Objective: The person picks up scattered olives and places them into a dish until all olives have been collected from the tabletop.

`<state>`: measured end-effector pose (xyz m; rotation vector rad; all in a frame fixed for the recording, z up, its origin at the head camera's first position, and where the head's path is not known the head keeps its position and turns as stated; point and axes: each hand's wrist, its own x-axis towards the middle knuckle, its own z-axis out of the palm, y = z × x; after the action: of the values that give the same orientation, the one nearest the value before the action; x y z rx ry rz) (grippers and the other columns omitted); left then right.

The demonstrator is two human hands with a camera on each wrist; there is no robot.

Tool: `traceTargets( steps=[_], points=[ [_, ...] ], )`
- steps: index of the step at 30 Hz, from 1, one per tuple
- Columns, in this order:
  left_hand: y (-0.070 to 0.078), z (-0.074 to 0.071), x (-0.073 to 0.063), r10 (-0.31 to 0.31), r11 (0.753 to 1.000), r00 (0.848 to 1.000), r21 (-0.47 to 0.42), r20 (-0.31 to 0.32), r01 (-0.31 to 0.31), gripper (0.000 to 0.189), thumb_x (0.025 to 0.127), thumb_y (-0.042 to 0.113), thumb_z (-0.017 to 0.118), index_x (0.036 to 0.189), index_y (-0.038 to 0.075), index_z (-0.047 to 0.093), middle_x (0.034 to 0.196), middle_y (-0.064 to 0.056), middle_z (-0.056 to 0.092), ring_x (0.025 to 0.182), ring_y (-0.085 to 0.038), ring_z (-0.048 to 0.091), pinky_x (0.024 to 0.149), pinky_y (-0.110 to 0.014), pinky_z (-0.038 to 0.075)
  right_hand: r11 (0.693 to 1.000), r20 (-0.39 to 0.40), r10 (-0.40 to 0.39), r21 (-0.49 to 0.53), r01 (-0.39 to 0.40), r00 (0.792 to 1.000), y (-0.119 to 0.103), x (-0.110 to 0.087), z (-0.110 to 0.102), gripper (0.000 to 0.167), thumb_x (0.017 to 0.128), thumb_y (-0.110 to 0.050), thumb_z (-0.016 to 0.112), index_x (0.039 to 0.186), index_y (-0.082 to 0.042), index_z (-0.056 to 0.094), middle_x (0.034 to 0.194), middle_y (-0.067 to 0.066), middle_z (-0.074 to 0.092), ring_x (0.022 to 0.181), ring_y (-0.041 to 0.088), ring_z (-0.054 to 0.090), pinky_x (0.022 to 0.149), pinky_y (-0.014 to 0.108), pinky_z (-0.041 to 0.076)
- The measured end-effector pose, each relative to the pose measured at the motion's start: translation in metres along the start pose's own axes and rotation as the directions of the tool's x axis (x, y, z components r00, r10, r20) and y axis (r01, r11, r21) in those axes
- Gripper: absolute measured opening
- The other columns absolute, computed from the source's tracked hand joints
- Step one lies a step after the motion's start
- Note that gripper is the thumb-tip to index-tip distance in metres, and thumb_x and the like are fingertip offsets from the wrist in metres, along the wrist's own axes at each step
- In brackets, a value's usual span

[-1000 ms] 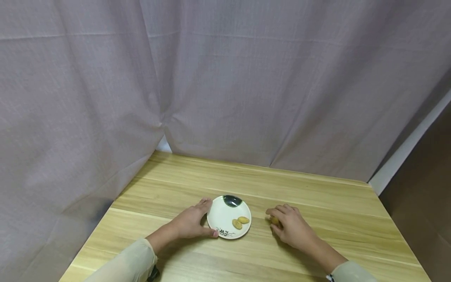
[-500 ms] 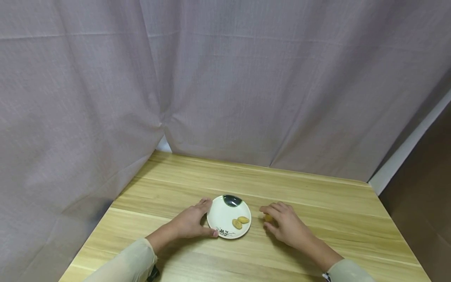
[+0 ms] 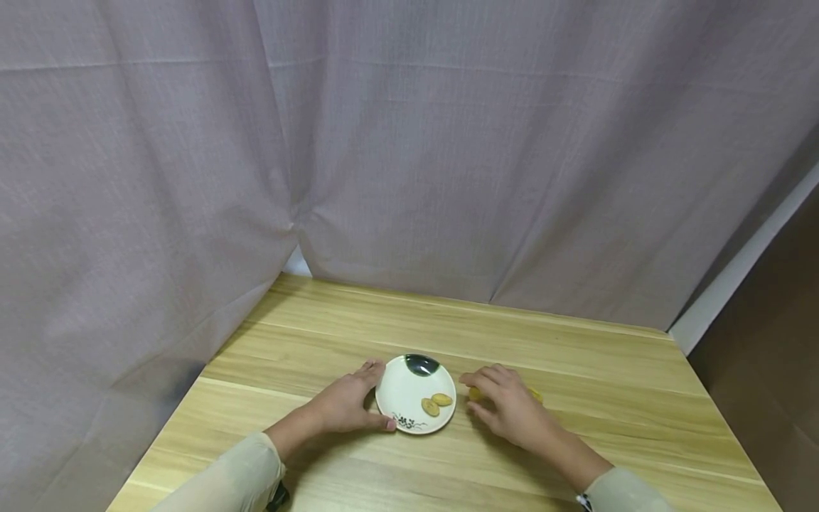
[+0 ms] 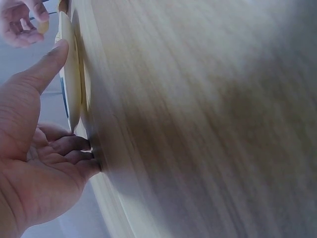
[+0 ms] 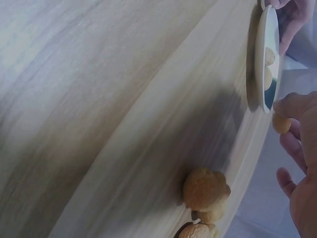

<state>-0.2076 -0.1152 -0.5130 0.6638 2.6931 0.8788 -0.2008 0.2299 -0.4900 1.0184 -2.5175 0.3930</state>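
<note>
A small white plate with a dark green patch and a flower print lies mid-table. On its right half rest two oval yellow-brown pieces, like small biscuits. My left hand holds the plate's left side, thumb at the near rim and fingers round the far-left rim. Just right of the plate, my right hand pinches another yellow-brown piece between thumb and fingers. In the right wrist view that piece is above the tabletop, close to the plate's edge.
More yellow-brown pieces sit in a small cluster on the wooden table, mostly hidden behind my right hand in the head view. Grey curtains hang along the back and left. A brown panel stands at the right.
My right hand has moved left towards the plate with the pinched piece, uncovering part of the cluster behind it. The left hand and plate have stayed put.
</note>
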Motion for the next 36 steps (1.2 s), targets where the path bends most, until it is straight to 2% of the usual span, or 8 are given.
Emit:
traceTargets(
  steps=[11,20,30,36],
  points=[
    [0.002,-0.001,-0.001,-0.007,1.0,1.0,-0.008,0.006,0.007,0.122,0.086,0.059,0.09,0.171,-0.006,0.03,0.18,-0.025,0.028,0.171,-0.042,0.025,0.138,-0.063,0.028,0.998,-0.045,-0.042,0.038,0.044,0.998,-0.005,0.007,0.005,0.052,0.079,-0.014,0.099,0.127,-0.012,0.078,0.115,-0.002,0.08,0.106,0.017,0.071,0.1,0.052,0.063],
    [0.0,-0.002,0.0,0.002,1.0,1.0,-0.011,0.0,-0.002,0.122,0.086,0.058,0.091,0.17,-0.007,0.031,0.18,-0.027,0.028,0.17,-0.044,0.025,0.138,-0.062,0.027,0.995,-0.028,-0.042,0.088,0.044,0.999,-0.015,0.017,0.008,0.05,0.083,-0.014,0.097,0.129,-0.015,0.077,0.117,-0.003,0.079,0.111,0.018,0.072,0.105,0.053,0.062],
    [0.0,-0.001,0.0,-0.004,1.0,1.0,-0.013,0.001,0.004,0.123,0.085,0.059,0.091,0.171,-0.005,0.03,0.18,-0.026,0.028,0.17,-0.043,0.025,0.138,-0.062,0.027,0.988,-0.051,-0.078,0.132,0.085,0.996,-0.021,0.026,0.018,0.052,0.082,-0.012,0.097,0.129,-0.011,0.077,0.112,0.001,0.08,0.106,0.017,0.072,0.101,0.052,0.063],
    [-0.003,0.001,0.001,-0.007,1.0,1.0,-0.017,0.006,0.007,0.123,0.086,0.061,0.09,0.171,-0.004,0.03,0.181,-0.024,0.027,0.171,-0.042,0.024,0.138,-0.063,0.027,0.99,-0.02,-0.039,0.132,0.041,0.999,-0.026,0.031,0.024,0.049,0.084,-0.015,0.097,0.129,-0.011,0.077,0.112,0.001,0.08,0.107,0.019,0.073,0.099,0.05,0.063]
  ],
)
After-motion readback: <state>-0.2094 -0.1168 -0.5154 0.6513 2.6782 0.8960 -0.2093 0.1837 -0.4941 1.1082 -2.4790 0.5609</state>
